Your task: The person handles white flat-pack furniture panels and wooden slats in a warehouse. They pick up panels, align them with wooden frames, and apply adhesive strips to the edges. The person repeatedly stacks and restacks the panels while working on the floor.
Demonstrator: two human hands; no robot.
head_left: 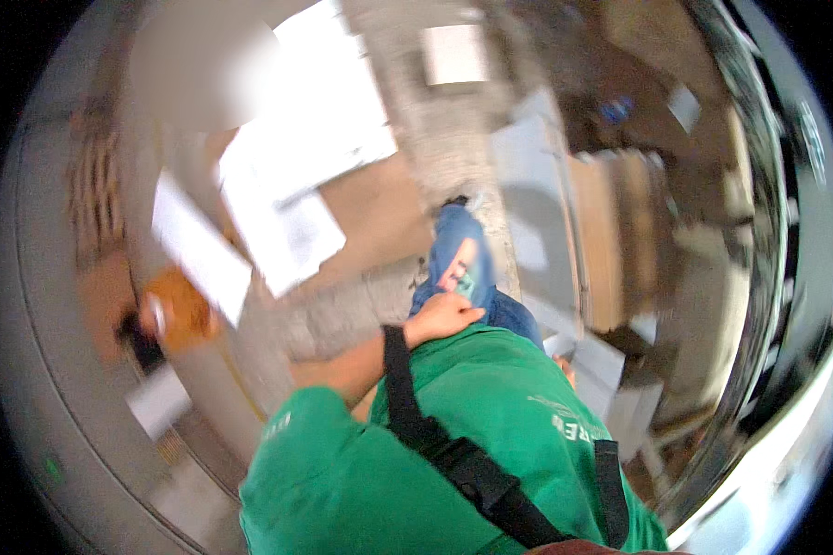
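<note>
Over jeans (453, 231), left hand (442, 317) — grip I can't tell, white lettering (574, 428), green shirt (491, 388)

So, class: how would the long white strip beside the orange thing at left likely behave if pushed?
The long white strip looks fairly stiff, since its edges run straight. It is probably light, as no thick side shows. Its flat shape suggests sliding rather than rolling.

Grey, rough concrete-looking floor (338, 314) carries a flat brown rectangular panel (372, 215) and a white square-topped object (456, 54); edges motion-blurred.
</note>
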